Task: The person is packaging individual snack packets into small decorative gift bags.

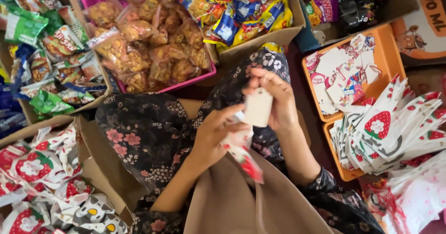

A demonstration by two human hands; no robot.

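Note:
My left hand [214, 134] grips the top of a small white pouch with red strawberry print [242, 152] that hangs down over my lap. My right hand [275, 99] pinches a plain cream paper tag [258, 107] against the pouch's top. Both hands meet in the middle of the view, above my dark floral trousers [148, 136] and a beige cloth [227, 201].
A pink tray of orange snack bags [153, 43] lies ahead. Cardboard boxes hold green and blue packets [51, 53] and blue-yellow packets [246, 11]. Orange trays at right hold paper tags [341, 76] and flat strawberry pouches [390, 127]. Filled pouches [42, 183] fill a box at left.

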